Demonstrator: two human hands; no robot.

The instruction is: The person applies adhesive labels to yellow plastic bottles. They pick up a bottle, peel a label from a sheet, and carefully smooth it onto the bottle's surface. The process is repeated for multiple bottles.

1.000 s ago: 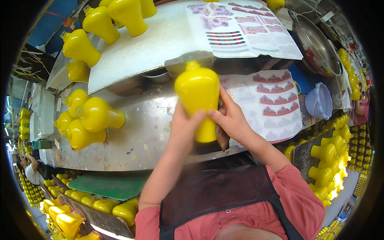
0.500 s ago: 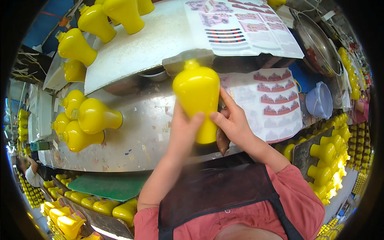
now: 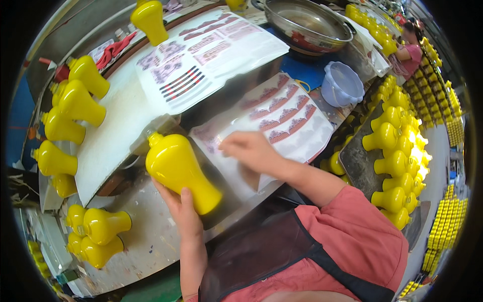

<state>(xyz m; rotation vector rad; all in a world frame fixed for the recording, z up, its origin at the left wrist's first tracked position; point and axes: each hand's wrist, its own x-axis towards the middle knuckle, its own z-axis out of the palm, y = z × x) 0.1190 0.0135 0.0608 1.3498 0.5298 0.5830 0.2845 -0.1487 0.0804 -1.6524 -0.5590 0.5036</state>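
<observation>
Metal tabletop (image 3: 148,234), yellow bottle (image 3: 176,163) against left fingers (image 3: 169,195)

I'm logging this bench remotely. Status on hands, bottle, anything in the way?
Left hand gripping yellow bottle. Right hand off it, over nearer printed sheet; whether holding anything, unclear. Nothing visibly in the way; bottle cluster apart at left.

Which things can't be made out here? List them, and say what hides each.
All in the head view:
- Left hand: finger ends hidden behind the yellow bottle.
- Right hand: blurred; whether it holds anything can't be told.
- Lower printed sheet: partly covered by the right hand and forearm.
- Co-worker: too small to tell what the hands do.
</observation>
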